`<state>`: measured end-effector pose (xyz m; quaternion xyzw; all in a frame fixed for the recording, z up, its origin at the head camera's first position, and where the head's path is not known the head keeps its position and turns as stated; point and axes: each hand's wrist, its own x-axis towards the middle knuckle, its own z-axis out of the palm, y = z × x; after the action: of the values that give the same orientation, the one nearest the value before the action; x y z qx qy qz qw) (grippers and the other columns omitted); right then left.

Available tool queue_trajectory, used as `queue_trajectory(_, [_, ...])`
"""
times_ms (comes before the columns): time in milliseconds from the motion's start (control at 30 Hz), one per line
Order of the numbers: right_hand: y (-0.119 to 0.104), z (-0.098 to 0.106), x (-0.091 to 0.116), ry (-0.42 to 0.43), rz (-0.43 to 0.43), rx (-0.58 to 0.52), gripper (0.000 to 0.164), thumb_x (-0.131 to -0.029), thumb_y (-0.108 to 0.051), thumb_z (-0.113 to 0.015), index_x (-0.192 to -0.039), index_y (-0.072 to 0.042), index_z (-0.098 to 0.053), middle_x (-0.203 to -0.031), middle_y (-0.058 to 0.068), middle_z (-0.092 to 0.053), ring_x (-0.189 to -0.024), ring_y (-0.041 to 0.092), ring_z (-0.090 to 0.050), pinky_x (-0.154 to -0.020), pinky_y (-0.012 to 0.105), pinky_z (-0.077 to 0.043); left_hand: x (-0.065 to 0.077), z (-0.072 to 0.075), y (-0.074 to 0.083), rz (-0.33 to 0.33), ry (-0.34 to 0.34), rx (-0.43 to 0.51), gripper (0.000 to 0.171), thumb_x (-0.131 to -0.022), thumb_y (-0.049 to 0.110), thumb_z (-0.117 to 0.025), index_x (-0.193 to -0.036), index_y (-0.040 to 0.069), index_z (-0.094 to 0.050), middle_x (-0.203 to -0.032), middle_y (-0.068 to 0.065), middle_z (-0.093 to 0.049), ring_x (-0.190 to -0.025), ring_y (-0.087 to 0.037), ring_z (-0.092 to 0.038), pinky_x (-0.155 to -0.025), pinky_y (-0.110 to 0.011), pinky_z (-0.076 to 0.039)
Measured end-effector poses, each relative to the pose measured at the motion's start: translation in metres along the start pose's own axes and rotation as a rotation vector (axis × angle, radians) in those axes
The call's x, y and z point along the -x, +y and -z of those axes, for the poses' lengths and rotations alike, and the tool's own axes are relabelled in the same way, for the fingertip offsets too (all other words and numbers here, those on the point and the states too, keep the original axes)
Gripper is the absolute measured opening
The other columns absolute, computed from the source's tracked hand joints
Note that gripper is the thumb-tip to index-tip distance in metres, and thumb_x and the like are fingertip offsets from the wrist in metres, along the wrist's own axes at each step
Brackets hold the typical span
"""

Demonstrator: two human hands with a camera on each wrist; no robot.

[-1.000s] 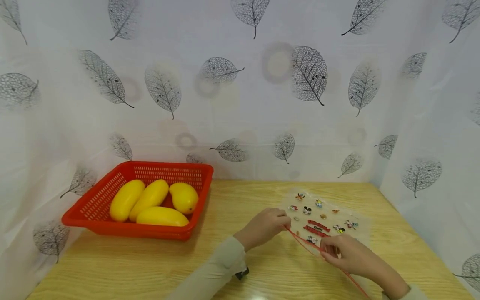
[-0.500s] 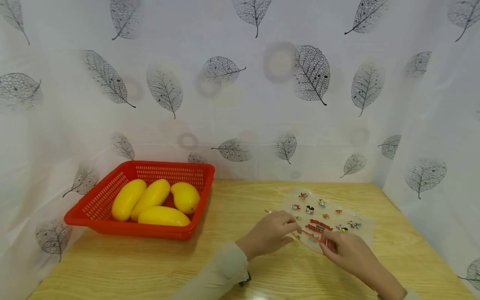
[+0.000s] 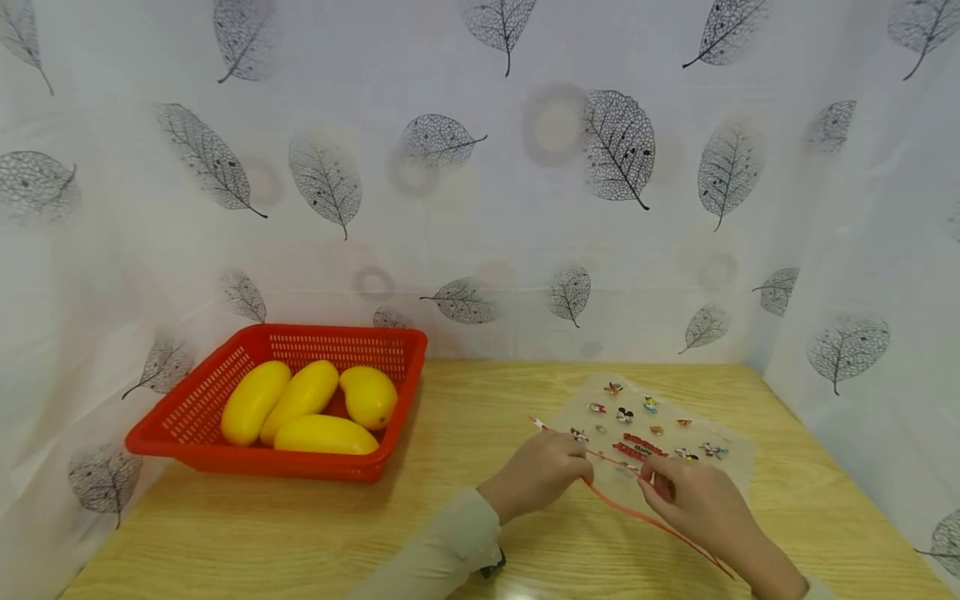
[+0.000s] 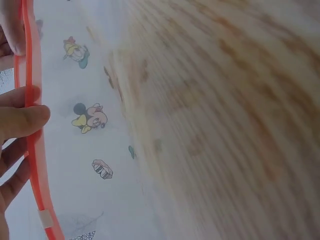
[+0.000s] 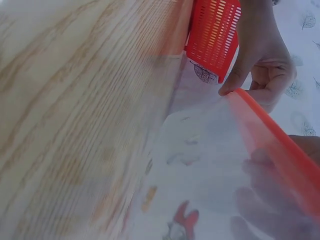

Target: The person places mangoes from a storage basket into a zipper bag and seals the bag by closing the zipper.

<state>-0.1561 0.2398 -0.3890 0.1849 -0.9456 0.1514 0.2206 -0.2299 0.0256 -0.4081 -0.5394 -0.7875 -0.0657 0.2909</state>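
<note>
A clear plastic zip bag (image 3: 723, 429) printed with small cartoon figures stands over the right part of the table. Its red zip edge (image 3: 637, 514) faces the person, and in the head view two red strips part between the hands. My left hand (image 3: 538, 477) pinches the edge near its left end. Opposite it, my right hand (image 3: 693, 504) grips the edge with thumb and fingers. In the left wrist view, the left thumb and fingers clasp the red strip above a whitish slider (image 4: 46, 218). Some right fingers (image 5: 270, 195) show through the film in the right wrist view.
A red plastic basket (image 3: 277, 461) holding several yellow mango-like fruits (image 3: 326, 434) sits on the left of the wooden table (image 3: 480, 400). A white curtain with leaf prints (image 3: 487, 208) hangs behind and at both sides.
My left hand moved toward the right hand, then back left along the edge. The red strips, close together half a second ago, now stand apart. The right hand keeps its hold, shifting only slightly.
</note>
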Motion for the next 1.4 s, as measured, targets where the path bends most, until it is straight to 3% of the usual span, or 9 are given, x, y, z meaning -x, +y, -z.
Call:
queue_trajectory(133, [0.003, 0.001, 0.000, -0.112, 0.003, -0.032, 0.021, -0.076, -0.013, -0.072, -0.072, -0.025, -0.056, -0.052, -0.019, -0.032, -0.046, -0.006, -0.023, -0.044, 0.015, -0.024, -0.001, 0.001, -0.001, 0.021, 0.061, -0.022, 0.016, -0.084, 0.012, -0.068, -0.076, 0.026, -0.073, -0.073, 0.014, -0.064, -0.067, 0.002, -0.057, -0.062, -0.008, -0.042])
queue_trajectory(267, [0.007, 0.001, 0.000, -0.252, 0.037, -0.064, 0.023, -0.080, -0.016, -0.068, -0.069, -0.027, -0.052, -0.053, -0.017, -0.033, -0.048, -0.005, -0.024, -0.045, 0.015, -0.023, 0.000, 0.003, -0.001, 0.039, 0.080, -0.028, 0.017, -0.083, 0.012, -0.070, -0.074, 0.026, -0.073, -0.073, 0.015, -0.064, -0.069, 0.002, -0.058, -0.064, -0.008, -0.044])
queue_trajectory(367, [0.008, 0.000, -0.001, -0.287, 0.040, -0.086, 0.029, -0.082, -0.013, -0.066, -0.063, -0.027, -0.049, -0.053, -0.017, -0.033, -0.048, -0.005, -0.024, -0.045, 0.015, -0.024, 0.001, 0.002, -0.002, 0.045, 0.087, -0.014, 0.017, -0.083, 0.012, -0.070, -0.074, 0.025, -0.073, -0.072, 0.015, -0.064, -0.069, 0.002, -0.058, -0.063, -0.007, -0.042])
queue_trajectory(467, [0.005, 0.000, -0.001, -0.212, 0.022, -0.067, 0.034, -0.081, -0.012, -0.066, -0.059, -0.027, -0.046, -0.051, -0.017, -0.030, -0.048, -0.006, -0.023, -0.045, 0.015, -0.023, 0.003, 0.001, -0.004, 0.046, 0.094, 0.003, 0.015, -0.082, 0.013, -0.070, -0.073, 0.025, -0.073, -0.071, 0.015, -0.064, -0.067, 0.002, -0.057, -0.061, -0.006, -0.039])
queue_trajectory(633, [0.002, 0.001, -0.003, 0.034, 0.039, -0.013, 0.037, -0.075, -0.009, -0.072, -0.058, -0.027, -0.044, -0.051, -0.019, -0.027, -0.048, -0.007, -0.019, -0.045, 0.014, -0.020, 0.005, 0.002, -0.009, 0.036, 0.095, 0.001, 0.019, -0.081, 0.009, -0.070, -0.072, 0.025, -0.073, -0.072, 0.015, -0.065, -0.067, 0.003, -0.057, -0.065, -0.007, -0.043])
queue_trajectory(800, [0.001, 0.005, -0.008, 0.194, 0.070, -0.009, 0.036, -0.071, -0.007, -0.074, -0.059, -0.027, -0.046, -0.052, -0.020, -0.028, -0.048, -0.009, -0.018, -0.044, 0.013, -0.020, 0.008, -0.001, -0.014, 0.013, 0.114, 0.001, 0.016, -0.078, 0.009, -0.072, -0.070, 0.024, -0.072, -0.069, 0.015, -0.062, -0.066, 0.002, -0.056, -0.066, -0.010, -0.044])
queue_trajectory(1033, [0.003, 0.013, -0.017, 0.335, 0.095, -0.026, 0.037, -0.068, -0.005, -0.072, -0.057, -0.025, -0.044, -0.053, -0.019, -0.029, -0.050, -0.009, -0.021, -0.044, 0.010, -0.020, 0.013, -0.003, -0.018, 0.029, 0.067, 0.023, 0.014, -0.080, 0.014, -0.072, -0.070, 0.024, -0.072, -0.069, 0.014, -0.060, -0.068, 0.000, -0.058, -0.065, -0.011, -0.044])
queue_trajectory(1233, [0.002, 0.022, -0.023, 0.424, 0.084, -0.059, 0.030, -0.067, -0.003, -0.071, -0.058, -0.023, -0.051, -0.051, -0.018, -0.037, -0.048, -0.011, -0.025, -0.042, 0.011, -0.024, 0.014, -0.001, -0.021, 0.048, 0.018, 0.064, 0.016, -0.078, 0.011, -0.073, -0.069, 0.025, -0.071, -0.068, 0.013, -0.060, -0.064, 0.000, -0.057, -0.062, -0.011, -0.043])
queue_trajectory(1400, [0.003, 0.026, -0.027, 0.516, 0.132, -0.078, 0.024, -0.075, -0.010, -0.067, -0.059, -0.021, -0.053, -0.052, -0.016, -0.041, -0.050, -0.010, -0.028, -0.044, 0.011, -0.024, 0.015, -0.001, -0.022, 0.083, -0.042, 0.072, 0.016, -0.078, 0.012, -0.073, -0.069, 0.025, -0.071, -0.067, 0.013, -0.061, -0.064, 0.000, -0.057, -0.063, -0.010, -0.043])
